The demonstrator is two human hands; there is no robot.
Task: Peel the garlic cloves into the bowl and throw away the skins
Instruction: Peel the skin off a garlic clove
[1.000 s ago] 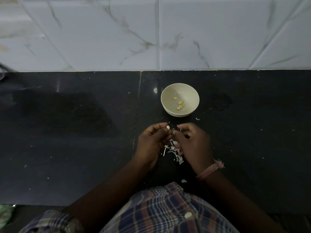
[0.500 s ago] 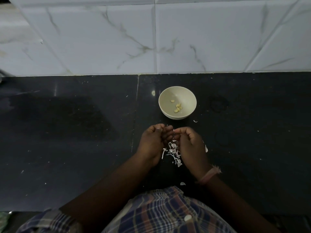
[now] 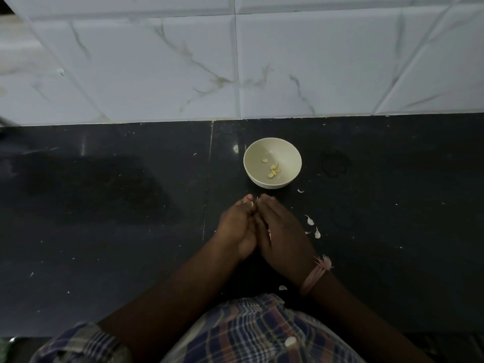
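Below the bowl [image 3: 272, 162] at centre frame, both hands [image 3: 262, 226] press together, fingers straight, seemingly cupping skins [image 3: 252, 204]; grip contents hidden.

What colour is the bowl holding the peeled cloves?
Pale cream bowl, best in the head view.
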